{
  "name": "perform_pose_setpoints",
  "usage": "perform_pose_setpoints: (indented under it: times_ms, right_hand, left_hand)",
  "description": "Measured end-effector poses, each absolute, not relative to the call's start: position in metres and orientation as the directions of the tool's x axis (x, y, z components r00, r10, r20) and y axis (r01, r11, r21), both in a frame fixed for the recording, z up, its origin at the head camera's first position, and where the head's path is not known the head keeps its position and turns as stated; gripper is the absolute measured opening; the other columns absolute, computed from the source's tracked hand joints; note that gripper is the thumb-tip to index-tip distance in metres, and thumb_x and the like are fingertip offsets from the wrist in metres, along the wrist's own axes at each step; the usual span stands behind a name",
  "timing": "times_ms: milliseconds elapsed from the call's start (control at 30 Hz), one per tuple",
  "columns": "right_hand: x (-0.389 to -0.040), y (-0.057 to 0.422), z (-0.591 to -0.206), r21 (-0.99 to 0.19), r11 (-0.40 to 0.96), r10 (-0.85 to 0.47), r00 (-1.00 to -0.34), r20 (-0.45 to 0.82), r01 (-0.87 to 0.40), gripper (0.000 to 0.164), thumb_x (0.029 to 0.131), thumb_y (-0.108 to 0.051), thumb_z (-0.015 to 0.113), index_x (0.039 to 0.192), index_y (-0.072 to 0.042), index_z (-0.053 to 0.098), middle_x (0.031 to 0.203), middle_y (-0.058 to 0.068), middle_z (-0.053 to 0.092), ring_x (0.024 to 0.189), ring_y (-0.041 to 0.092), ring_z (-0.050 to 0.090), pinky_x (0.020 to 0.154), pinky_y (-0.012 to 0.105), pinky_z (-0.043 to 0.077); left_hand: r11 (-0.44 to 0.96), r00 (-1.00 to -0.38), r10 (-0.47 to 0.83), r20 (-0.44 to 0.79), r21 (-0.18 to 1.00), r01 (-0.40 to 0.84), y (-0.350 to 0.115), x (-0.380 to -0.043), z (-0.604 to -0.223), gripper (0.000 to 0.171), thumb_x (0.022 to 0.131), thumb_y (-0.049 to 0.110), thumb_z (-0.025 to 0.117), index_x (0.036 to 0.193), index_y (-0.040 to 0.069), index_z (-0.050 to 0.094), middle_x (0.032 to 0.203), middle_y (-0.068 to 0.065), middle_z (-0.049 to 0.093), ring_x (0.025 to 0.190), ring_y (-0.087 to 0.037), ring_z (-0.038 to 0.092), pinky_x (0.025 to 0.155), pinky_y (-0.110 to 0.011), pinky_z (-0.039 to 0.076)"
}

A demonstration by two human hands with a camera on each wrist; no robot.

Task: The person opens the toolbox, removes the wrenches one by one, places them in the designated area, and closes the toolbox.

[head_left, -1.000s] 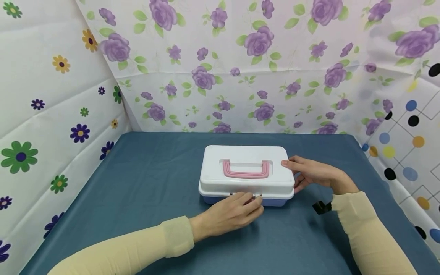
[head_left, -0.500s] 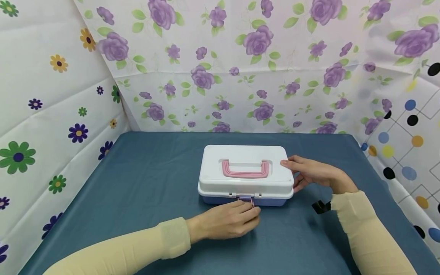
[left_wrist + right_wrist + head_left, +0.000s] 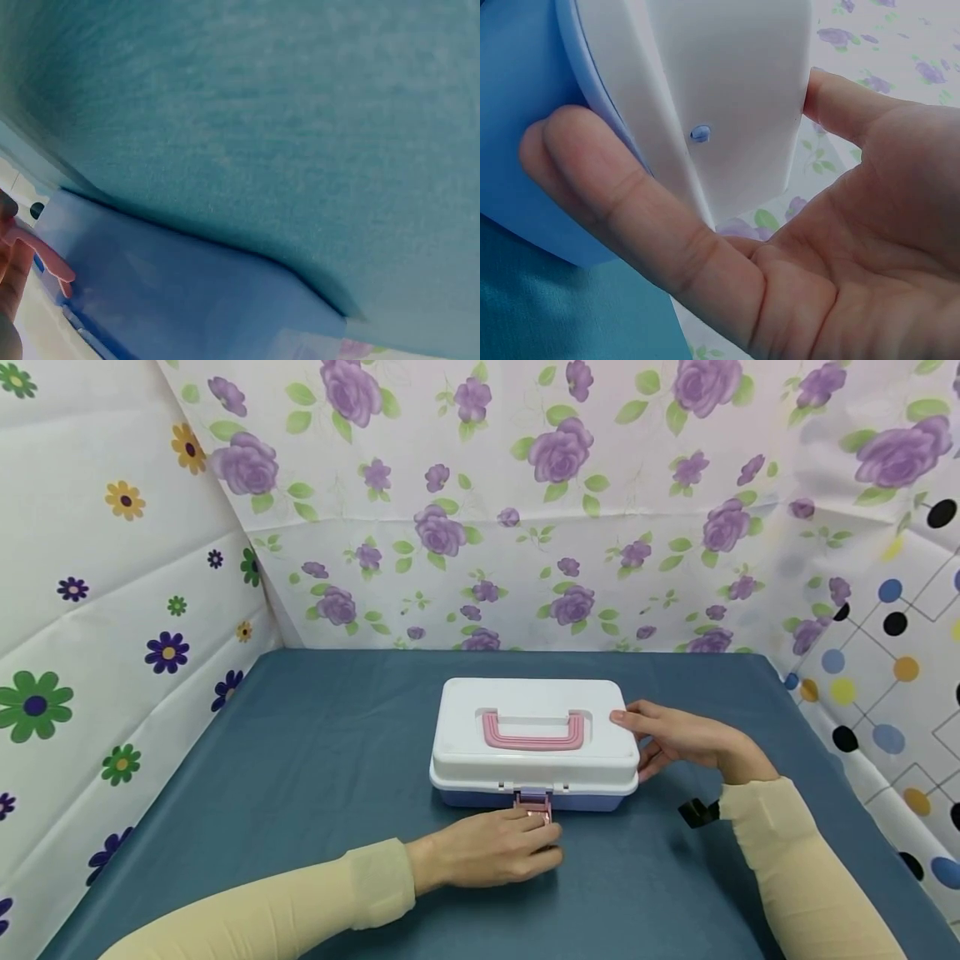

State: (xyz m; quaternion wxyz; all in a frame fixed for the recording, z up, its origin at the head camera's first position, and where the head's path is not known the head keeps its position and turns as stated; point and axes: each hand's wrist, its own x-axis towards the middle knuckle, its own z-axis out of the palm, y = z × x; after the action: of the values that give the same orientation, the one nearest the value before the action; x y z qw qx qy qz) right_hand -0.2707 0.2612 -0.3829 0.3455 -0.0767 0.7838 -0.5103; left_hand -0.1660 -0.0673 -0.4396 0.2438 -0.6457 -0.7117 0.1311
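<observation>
A plastic storage box (image 3: 465,731) with a white lid, blue base and pink carry handle (image 3: 534,742) stands closed-lidded on the cloth. My left hand (image 3: 491,850) is at its front, pinching the pink latch (image 3: 532,805), which is swung outward and down from the lid's front edge. In the left wrist view the latch (image 3: 49,261) slants out from the blue base, fingers at its end. At the box's right end is my right hand (image 3: 686,737), thumb on the lid's top edge. Its fingers lie along the end, reaching the blue base (image 3: 525,150) in the right wrist view.
A blue-green cloth (image 3: 337,718) covers the table. Patterned sheets rise behind (image 3: 630,435) and at both sides. A black strap piece (image 3: 697,812) hangs at the right wrist.
My left hand has drawn down and slightly toward me, and the pink latch has swung off the lid's front edge with it. The right hand stays at the box's right end.
</observation>
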Motion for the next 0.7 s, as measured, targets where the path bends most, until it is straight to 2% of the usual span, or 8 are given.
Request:
perform_pose_setpoints:
  times_ms: [267,700]
  right_hand:
    - [-0.27,0.26,-0.384,-0.856,0.46,-0.48,-0.745,-0.463,0.236,0.079,0.108,-0.052,0.051,0.158,-0.002,0.016,0.131,0.026,0.056,0.094,0.039,0.073,0.084,0.049,0.063]
    - [-0.271,0.262,-0.383,-0.854,0.46,-0.472,-0.748,-0.466,0.242,0.076,0.109,-0.052,0.05,0.157,-0.003,0.017,0.13,0.026,0.056,0.095,0.04,0.072,0.084,0.049,0.062]
  left_hand:
    - [0.145,-0.039,0.976,0.216,-0.503,0.852,-0.068,-0.169,-0.449,0.018,0.11,0.016,0.05,0.108,0.019,0.067,0.106,0.003,0.065,0.103,-0.01,0.064,0.093,-0.024,0.054]
    - [0.189,-0.131,0.981,0.145,-0.541,0.819,-0.068,-0.17,-0.452,0.015,0.109,0.02,0.055,0.114,0.022,0.069,0.114,0.005,0.066,0.108,-0.011,0.061,0.097,-0.026,0.053]
